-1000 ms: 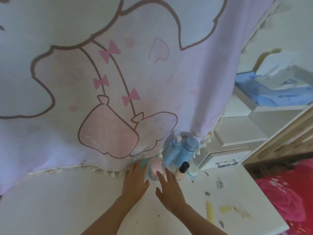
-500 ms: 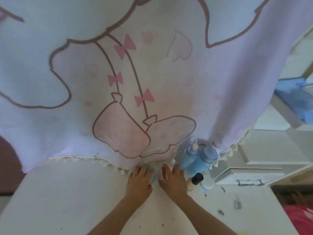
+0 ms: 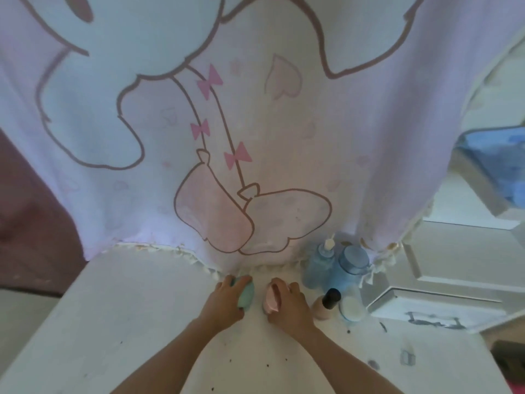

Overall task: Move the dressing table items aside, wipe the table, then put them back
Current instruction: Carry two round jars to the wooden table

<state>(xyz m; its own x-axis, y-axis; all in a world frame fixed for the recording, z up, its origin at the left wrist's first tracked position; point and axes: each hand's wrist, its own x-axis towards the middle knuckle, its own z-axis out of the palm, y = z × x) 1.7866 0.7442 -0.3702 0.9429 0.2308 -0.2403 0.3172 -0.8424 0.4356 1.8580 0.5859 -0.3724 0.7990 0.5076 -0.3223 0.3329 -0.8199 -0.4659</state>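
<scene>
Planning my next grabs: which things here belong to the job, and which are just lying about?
Job: green container in left hand, pink container in right hand, two blue bottles, black-capped bottle, white jar, table.
Lying about: cartoon cloth, drawer unit.

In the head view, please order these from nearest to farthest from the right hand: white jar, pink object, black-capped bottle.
1. Pink object, gripped in the right hand itself.
2. Black-capped bottle, just right of the hand.
3. White jar, further right, beyond that bottle.
</scene>
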